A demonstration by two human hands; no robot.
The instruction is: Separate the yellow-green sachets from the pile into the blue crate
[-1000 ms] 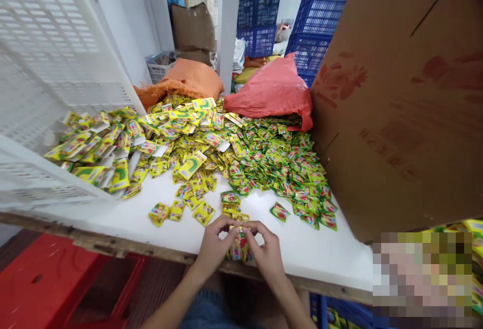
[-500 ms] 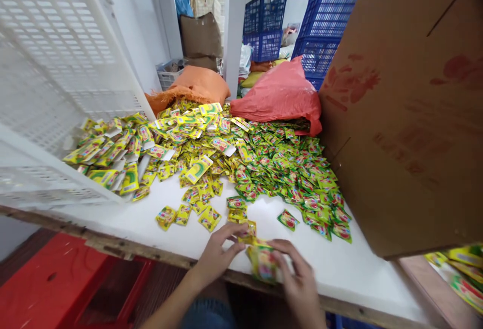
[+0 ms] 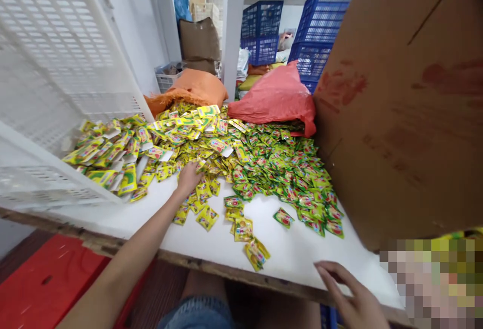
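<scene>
My left hand [image 3: 189, 179] reaches into the pile of yellow sachets [image 3: 196, 148], its fingers closed on a small yellow carton [image 3: 201, 165] that they mostly hide. At the table's front right, my right hand [image 3: 352, 294] hovers by the edge with thumb and fingers apart, holding nothing visible. Between the hands, a yellow sachet [image 3: 256, 254] lies near the front edge, with another yellow sachet [image 3: 243, 230] just behind it. One green sachet [image 3: 284, 218] lies apart from the heap of green sachets [image 3: 287, 168].
A white crate [image 3: 68, 67] on its side spills flat yellow cartons [image 3: 109, 153] at left. A tall cardboard box [image 3: 396, 117] stands at right. Behind the heaps lie an orange sack [image 3: 199, 86] and a red sack [image 3: 277, 92]. A red stool [image 3: 49, 283] is below left.
My left hand has moved from the front edge back and left into the yellow pile. My right hand has gone right; the packet it held is no longer in view.
</scene>
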